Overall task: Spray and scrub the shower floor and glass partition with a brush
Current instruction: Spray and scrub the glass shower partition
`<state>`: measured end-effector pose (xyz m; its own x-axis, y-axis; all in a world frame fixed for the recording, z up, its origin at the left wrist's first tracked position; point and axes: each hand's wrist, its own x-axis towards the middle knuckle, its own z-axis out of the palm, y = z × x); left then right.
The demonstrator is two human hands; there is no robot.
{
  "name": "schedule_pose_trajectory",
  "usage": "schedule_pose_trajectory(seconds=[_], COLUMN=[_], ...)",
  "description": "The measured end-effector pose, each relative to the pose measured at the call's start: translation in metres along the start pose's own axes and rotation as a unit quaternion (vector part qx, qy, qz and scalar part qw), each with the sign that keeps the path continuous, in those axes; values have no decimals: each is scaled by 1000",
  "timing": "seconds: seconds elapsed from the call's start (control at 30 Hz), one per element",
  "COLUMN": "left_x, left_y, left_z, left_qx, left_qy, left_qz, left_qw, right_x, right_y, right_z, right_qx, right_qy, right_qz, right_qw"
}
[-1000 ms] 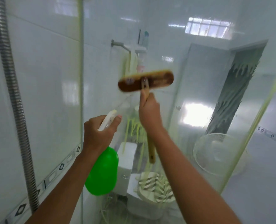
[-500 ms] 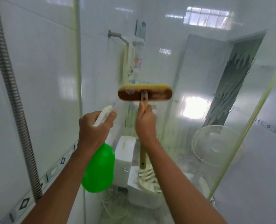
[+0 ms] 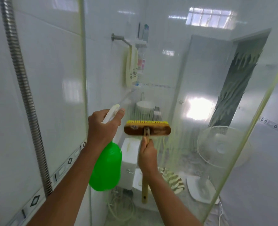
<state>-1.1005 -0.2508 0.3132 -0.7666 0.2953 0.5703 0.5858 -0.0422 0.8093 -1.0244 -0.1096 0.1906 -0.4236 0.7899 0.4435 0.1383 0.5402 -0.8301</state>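
Both arms reach forward: left hand (image 3: 102, 126) grips the spray bottle (image 3: 106, 167), right hand (image 3: 147, 156) clasps the brush (image 3: 147, 129) handle.

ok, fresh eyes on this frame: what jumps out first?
The bright green spray bottle at centre left, gripped at its white trigger by the left hand. Right beside it, the right hand holds the wooden scrub brush, its yellow bristles against the glass partition. Yellowish streaks run down the glass, and a white pedestal fan shows through it at lower right.
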Motion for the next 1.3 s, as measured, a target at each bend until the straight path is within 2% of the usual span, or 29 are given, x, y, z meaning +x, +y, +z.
schedule_pose_trajectory(seconds=[0.23, 0.4, 0.53, 0.63, 0.73, 0.87, 0.97, 1.03, 1.13, 1.3], left_x=[15, 30, 51, 60, 63, 63, 64, 64, 68, 72], left_y=[38, 75, 102, 111, 113, 107, 102, 98, 95, 93], left_z=[-1, -3, 0, 0, -1, 0, -2, -4, -8, -13], left_qx=[-27, -36, -54, -64, -28, -51, -46, -32, -36, -41], left_qy=[-12, -30, -8, 22, 23, 62, 87, 89, 95, 84], left_qz=[10, 20, 20, 52, 81, 77, 88, 92, 88, 78], left_qw=[1000, 999, 998, 996, 996, 994, 991, 991, 991, 993], right_x=[126, 171, 196, 210, 220, 221, 208, 190, 146, 50], right_y=[-172, -252, -296, -319, -330, -342, -331, -298, -215, -75], right_z=[-93, -151, -175, -181, -179, -172, -151, -124, -78, -23], right_qx=[34, 86, 44, 9, -32, -14, -14, -24, -20, -37], right_qy=[60, 82, 87, 85, 82, 68, 39, 19, -8, -32], right_qz=[-85, -107, -149, -157, -165, -155, -156, -155, -137, -53], right_qw=[994, 987, 984, 984, 982, 985, 987, 987, 990, 997])
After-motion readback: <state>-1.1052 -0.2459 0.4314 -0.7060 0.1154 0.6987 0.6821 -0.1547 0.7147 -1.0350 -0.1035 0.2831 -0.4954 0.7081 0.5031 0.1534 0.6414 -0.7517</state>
